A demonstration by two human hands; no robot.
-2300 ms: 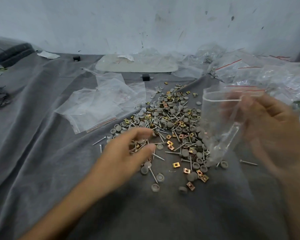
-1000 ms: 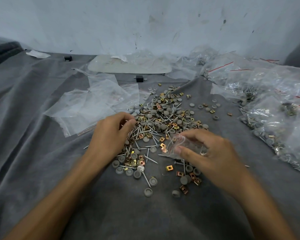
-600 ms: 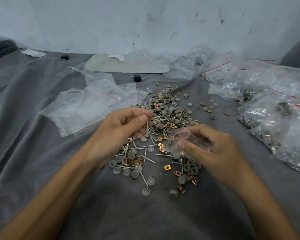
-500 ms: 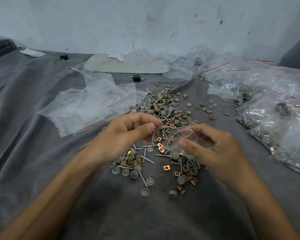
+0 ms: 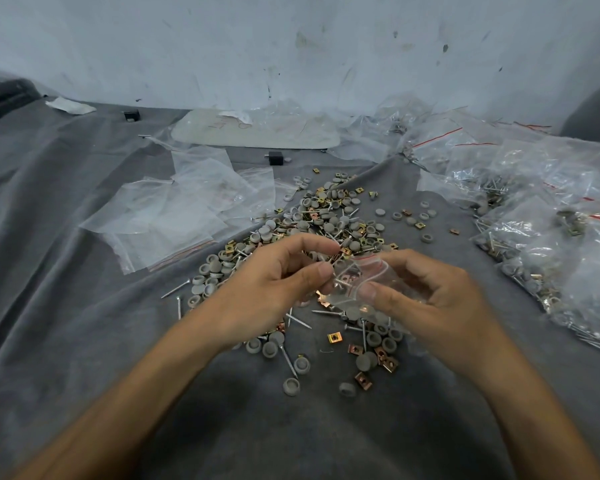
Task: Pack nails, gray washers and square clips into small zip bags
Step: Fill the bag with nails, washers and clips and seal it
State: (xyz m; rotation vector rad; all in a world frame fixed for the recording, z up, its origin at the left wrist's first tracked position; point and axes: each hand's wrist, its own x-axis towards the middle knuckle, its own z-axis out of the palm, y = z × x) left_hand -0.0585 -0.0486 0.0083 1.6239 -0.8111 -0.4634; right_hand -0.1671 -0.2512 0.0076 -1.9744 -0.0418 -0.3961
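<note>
A loose pile of nails, grey washers and brass square clips lies spread on the grey cloth. Above its near part my right hand holds a small clear zip bag with a red seal line, its mouth turned to the left. My left hand pinches a nail between thumb and forefinger right at the bag's mouth. More washers, nails and clips lie scattered below my hands.
Empty zip bags lie flat to the left of the pile. Filled bags are heaped along the right side. A pale flat pad and a small black block sit near the back wall.
My right hand brought the bag down from the upper right to the pile. My left hand picked a nail from the pile and moved it right to the bag's mouth.
</note>
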